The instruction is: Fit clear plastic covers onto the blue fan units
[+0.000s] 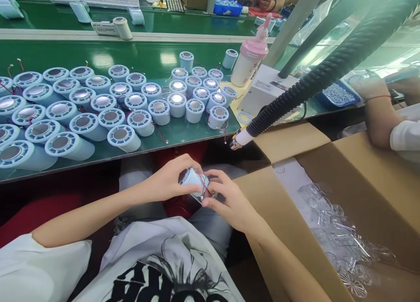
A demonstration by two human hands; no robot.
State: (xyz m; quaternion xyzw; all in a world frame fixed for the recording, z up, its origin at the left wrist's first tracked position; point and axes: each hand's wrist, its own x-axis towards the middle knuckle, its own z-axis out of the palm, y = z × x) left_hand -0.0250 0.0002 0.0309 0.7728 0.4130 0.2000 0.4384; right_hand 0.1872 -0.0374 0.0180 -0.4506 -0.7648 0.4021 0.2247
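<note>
Over my lap, my left hand [173, 176] is closed around a light-blue cylindrical housing [193, 178], thumb below and fingers above. Thin red and dark wires [204, 185] trail from its right end. My right hand [231, 201] is curled at that end, with thumb and fingertips pinching by the wires. Exactly what those fingertips grip is partly hidden. On the green table [141, 53] ahead stand many similar blue housings [124, 138], most showing a round grey disc inside a ribbed ring; some have loose wires.
A black corrugated hose [295, 96] with a metal-tipped nozzle [236, 142] hangs right of my hands. An open cardboard box [295, 144] at the right contains clear plastic parts [341, 232]. A pink-lidded bottle [250, 59] stands by a white device [267, 88]. Co-workers' arms [380, 105] show beyond.
</note>
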